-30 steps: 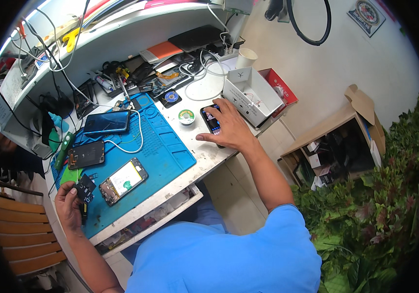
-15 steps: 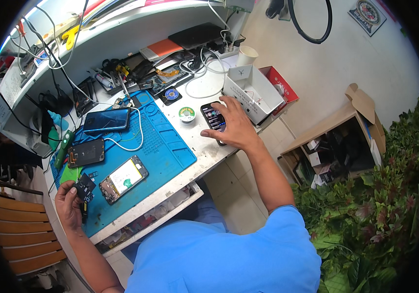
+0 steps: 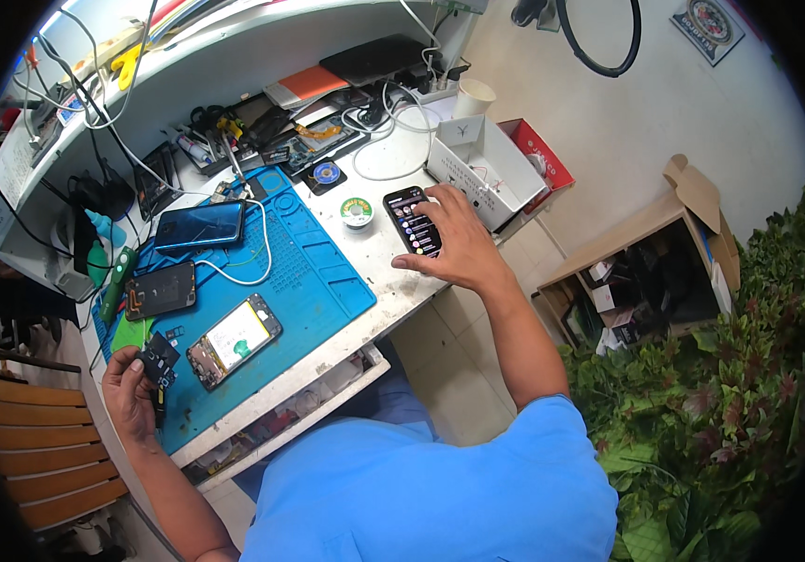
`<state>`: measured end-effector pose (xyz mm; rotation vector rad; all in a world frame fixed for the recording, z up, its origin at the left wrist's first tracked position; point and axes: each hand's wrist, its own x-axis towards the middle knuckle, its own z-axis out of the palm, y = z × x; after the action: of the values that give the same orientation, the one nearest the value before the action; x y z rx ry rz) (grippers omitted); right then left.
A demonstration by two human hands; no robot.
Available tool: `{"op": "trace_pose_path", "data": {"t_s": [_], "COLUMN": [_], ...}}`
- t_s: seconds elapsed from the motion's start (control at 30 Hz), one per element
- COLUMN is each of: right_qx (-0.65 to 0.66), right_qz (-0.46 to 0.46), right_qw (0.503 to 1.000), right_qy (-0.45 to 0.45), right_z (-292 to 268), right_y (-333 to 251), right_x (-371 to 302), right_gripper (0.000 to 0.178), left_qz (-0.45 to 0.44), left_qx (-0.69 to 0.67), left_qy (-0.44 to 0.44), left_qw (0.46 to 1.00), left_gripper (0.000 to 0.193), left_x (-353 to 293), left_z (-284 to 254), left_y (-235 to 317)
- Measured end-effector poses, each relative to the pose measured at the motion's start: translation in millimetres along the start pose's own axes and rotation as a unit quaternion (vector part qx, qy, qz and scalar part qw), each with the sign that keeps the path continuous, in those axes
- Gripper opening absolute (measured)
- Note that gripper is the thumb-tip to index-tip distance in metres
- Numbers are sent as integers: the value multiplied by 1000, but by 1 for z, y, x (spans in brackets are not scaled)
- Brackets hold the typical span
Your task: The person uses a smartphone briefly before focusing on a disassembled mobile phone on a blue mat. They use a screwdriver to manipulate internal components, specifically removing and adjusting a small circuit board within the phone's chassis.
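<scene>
My left hand [image 3: 127, 391] pinches a thin black phone part [image 3: 160, 356] over the near left corner of the blue repair mat [image 3: 304, 272]. Beside that part lies an opened phone [image 3: 236, 339], its white-and-yellow inside facing up. On the white bench to the right, my right hand [image 3: 462, 245] hovers with fingers spread over a smartphone [image 3: 408, 217] whose dark screen is lit with a list. My fingers cover the phone's right side; whether a fingertip touches the glass I cannot tell.
A blue phone [image 3: 200, 228] and a dark phone panel [image 3: 161, 290] with a white cable lie on the mat. A solder spool [image 3: 357, 213] stands near the lit phone. Beyond it is a white box [image 3: 483, 173]. An open drawer [image 3: 281, 417] juts out below the bench edge.
The list on the lit phone's screen looks different and more of the screen shows. My right hand has shifted slightly; my left still holds the black part.
</scene>
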<state>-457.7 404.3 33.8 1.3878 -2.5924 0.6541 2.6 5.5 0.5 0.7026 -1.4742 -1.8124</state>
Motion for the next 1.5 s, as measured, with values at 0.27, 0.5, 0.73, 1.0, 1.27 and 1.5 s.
{"op": "trace_pose_path", "data": {"t_s": [0.27,0.5,0.73,1.0,1.27,1.5], "right_qx": [8,-3,14,44,40,27], "right_qz": [16,32,43,42,47,47], "right_qw": [1000,999,998,997,997,997], "right_qy": [11,7,40,53,46,50], "right_z": [5,5,-3,-7,-5,0], "right_y": [5,1,3,-11,-11,-2], "right_x": [-15,-17,-26,-43,-47,-49], "right_gripper": [106,105,108,99,97,96], "left_qz": [-7,-5,-4,-10,-13,-5], "left_qx": [-4,-6,-4,-2,6,7], "left_qy": [-5,-7,-8,-5,-1,-3], "left_qw": [1000,1000,1000,1000,1000,1000], "left_gripper": [25,26,27,28,27,27], "left_x": [2,2,4,4,4,4], "left_z": [-3,-1,-6,-4,-6,-1], "left_y": [-2,-2,-5,-7,-9,-8]}}
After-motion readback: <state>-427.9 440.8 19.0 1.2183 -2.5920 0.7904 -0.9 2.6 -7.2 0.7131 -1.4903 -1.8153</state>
